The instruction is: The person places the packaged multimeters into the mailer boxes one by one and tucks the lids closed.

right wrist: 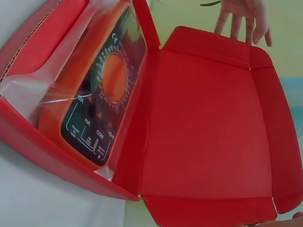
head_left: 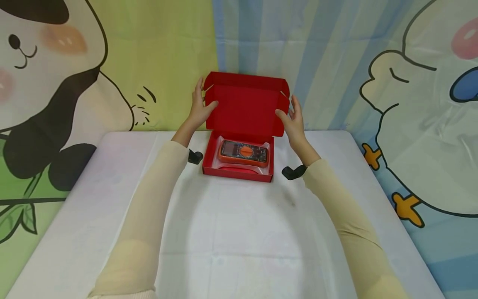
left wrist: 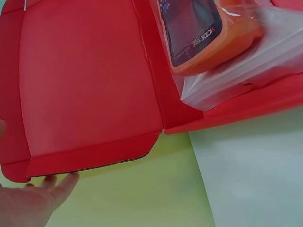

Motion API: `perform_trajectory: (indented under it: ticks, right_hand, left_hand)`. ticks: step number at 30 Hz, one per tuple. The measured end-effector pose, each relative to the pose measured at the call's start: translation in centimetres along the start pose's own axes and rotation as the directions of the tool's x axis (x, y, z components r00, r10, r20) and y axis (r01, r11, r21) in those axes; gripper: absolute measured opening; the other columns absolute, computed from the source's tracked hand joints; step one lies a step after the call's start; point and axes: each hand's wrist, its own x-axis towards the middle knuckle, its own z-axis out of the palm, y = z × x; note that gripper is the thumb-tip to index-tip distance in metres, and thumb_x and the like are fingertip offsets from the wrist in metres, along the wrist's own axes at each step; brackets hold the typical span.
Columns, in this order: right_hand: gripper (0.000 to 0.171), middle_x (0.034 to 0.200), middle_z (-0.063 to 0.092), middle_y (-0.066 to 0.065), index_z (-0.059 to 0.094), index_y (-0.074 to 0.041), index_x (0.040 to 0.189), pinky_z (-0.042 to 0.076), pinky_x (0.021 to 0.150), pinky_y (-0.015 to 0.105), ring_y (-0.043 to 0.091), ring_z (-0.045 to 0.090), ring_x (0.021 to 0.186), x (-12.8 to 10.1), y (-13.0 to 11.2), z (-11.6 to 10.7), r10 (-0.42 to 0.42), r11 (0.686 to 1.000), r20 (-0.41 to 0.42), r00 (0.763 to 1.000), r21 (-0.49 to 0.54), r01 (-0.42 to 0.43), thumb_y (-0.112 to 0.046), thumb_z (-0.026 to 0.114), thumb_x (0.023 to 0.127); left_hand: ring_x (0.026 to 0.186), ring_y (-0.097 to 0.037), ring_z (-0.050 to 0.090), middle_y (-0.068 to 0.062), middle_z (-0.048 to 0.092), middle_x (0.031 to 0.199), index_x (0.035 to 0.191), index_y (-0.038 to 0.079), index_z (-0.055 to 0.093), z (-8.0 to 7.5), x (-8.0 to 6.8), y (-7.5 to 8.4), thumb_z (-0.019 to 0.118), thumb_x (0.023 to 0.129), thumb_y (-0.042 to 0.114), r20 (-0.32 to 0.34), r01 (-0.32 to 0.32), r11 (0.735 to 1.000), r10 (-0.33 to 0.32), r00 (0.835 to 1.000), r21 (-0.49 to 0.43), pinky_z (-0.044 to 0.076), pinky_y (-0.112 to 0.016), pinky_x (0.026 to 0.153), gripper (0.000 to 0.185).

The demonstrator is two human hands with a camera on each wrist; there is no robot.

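Touching raised lid [head_left: 246,104] of red cardboard box [head_left: 239,176] with unclenched, straight-fingered left hand [head_left: 200,110] at left, right hand [head_left: 294,124] likewise at right. Inside box: 1 orange-black multimeter [head_left: 243,152] in clear plastic bag [left wrist: 272,47].

Looking forward, we face a yellow-green backdrop [head_left: 157,50] at eleven o'clock, a cartoon panda [head_left: 56,99] at ten, blue stripes [head_left: 313,41] at one, and a white-topped table [head_left: 239,257] at six.

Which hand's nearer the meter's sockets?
Right. In the head view, the right hand is at the lid's right edge, up and right of the sockets; the left hand is at its left edge, farther off.
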Motion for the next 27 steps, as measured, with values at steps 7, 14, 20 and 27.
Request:
perform_trajectory:
  ticks: [7, 14, 20, 27]
  right_hand:
    - [0.076, 0.162, 0.020, 0.001, 0.015, -0.018, 0.157, 0.031, 0.115, 0.043, 0.025, 0.025, 0.146, 0.7, -0.2, -0.4, -0.010, 0.999, 0.009, 1.000, 0.035, 0.010, -0.022, 0.059, 0.096]
    - [0.063, 0.157, 0.031, 0.005, 0.027, -0.014, 0.154, 0.028, 0.116, 0.044, 0.023, 0.028, 0.143, 0.9, -0.7, -1.0, 0.006, 0.998, 0.053, 0.999, 0.055, -0.009, -0.019, 0.055, 0.098]
    - [0.053, 0.154, 0.036, 0.009, 0.036, -0.010, 0.150, 0.031, 0.114, 0.048, 0.028, 0.037, 0.138, 0.9, -1.0, -1.4, 0.003, 0.994, 0.098, 0.995, 0.105, -0.014, -0.010, 0.051, 0.098]
    - [0.048, 0.151, 0.040, 0.010, 0.042, -0.008, 0.147, 0.035, 0.112, 0.048, 0.032, 0.041, 0.134, 0.7, -1.1, -1.7, 0.025, 0.990, 0.098, 0.995, 0.132, -0.038, -0.009, 0.049, 0.100]
  left_hand:
    - [0.137, -0.037, 0.029, -0.013, 0.013, 0.156, 0.157, 0.018, -0.002, 0.1, -0.3, 0.2, 0.053, 0.095, 0.012, 0.037, 0.099, 0.994, -0.098, 0.995, -0.046, 0.038, -0.046, 0.108, 0.083]
    - [0.137, -0.034, 0.029, -0.015, 0.017, 0.153, 0.157, 0.009, 0.008, 0.3, -0.8, 0.3, 0.053, 0.096, 0.012, 0.040, 0.095, 0.995, -0.094, 0.995, -0.022, 0.031, -0.038, 0.112, 0.076]
    - [0.134, -0.035, 0.031, -0.018, 0.021, 0.149, 0.155, 0.005, 0.012, 0.5, -1.1, 0.3, 0.055, 0.094, 0.007, 0.020, 0.050, 0.998, -0.049, 0.999, -0.034, 0.031, -0.038, 0.112, 0.075]
    - [0.137, -0.035, 0.029, -0.016, 0.018, 0.151, 0.155, 0.003, 0.011, 0.7, -1.2, 0.2, 0.055, 0.094, 0.009, 0.024, 0.068, 0.997, -0.067, 0.997, -0.043, 0.033, -0.041, 0.111, 0.076]
